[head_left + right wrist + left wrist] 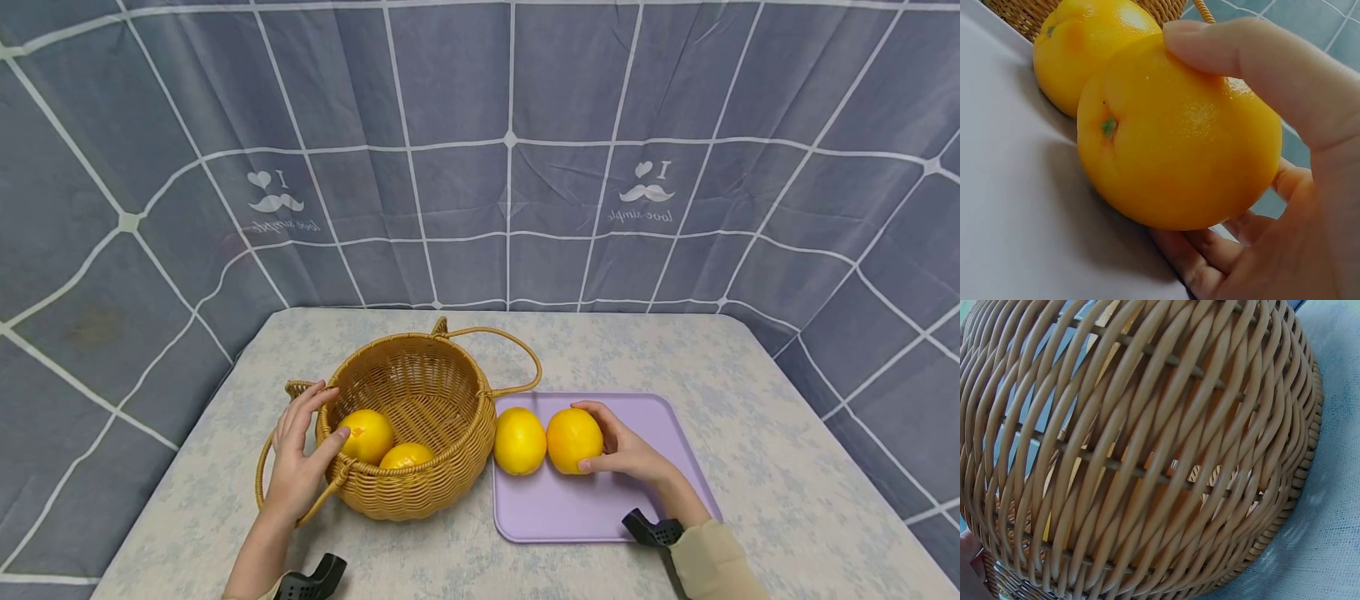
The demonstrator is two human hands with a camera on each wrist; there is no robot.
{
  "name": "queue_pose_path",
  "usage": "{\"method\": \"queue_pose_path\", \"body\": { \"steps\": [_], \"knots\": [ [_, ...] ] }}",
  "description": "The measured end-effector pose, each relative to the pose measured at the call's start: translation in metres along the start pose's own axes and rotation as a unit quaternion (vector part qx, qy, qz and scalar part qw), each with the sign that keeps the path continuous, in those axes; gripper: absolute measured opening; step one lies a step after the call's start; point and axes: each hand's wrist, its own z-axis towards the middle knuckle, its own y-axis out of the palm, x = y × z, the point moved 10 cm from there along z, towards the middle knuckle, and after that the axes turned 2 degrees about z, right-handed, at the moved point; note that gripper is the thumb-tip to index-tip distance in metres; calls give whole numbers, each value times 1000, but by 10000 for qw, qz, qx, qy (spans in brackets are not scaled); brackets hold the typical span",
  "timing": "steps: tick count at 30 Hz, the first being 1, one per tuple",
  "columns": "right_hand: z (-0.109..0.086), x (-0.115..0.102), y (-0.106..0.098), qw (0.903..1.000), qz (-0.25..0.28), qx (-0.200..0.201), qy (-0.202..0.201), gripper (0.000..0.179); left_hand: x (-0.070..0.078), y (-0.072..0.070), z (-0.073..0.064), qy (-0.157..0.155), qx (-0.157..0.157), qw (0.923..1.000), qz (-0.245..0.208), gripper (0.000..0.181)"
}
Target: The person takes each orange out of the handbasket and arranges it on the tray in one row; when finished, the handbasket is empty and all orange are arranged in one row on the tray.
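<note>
My right hand [626, 454] holds an orange [574, 441] over the lilac tray [577, 508], thumb on one side and fingers round the other. In the right wrist view, its green stem end shows, and a second orange [1094, 47] touches it from behind. That second orange sits at the tray's left side. My left hand [300, 454] rests on the left rim of a wicker basket [420, 492], its fingers extended and thumb reaching over the edge. Inside the basket lie two oranges [367, 436]. The basket's woven wall [1147, 425] fills most of the left wrist view.
One basket handle [517, 342] sticks out to the right above the tray's back corner. The other handle [262, 475] loops beside my left hand. A pale patterned cloth [787, 467] covers the table, and a grey-blue checked curtain [465, 192] stands behind and at both sides.
</note>
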Motion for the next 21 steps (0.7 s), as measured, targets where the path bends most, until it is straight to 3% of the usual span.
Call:
{"method": "queue_pose_path", "body": {
  "steps": [13,21],
  "knots": [
    [-1,6,-3,9992,-348,153,105,76,-1,0,0,-16,7,10000,27,49],
    [-1,2,-2,9991,-396,79,117,87,-1,1,0,-60,-16,10000,11,49]
  ]
}}
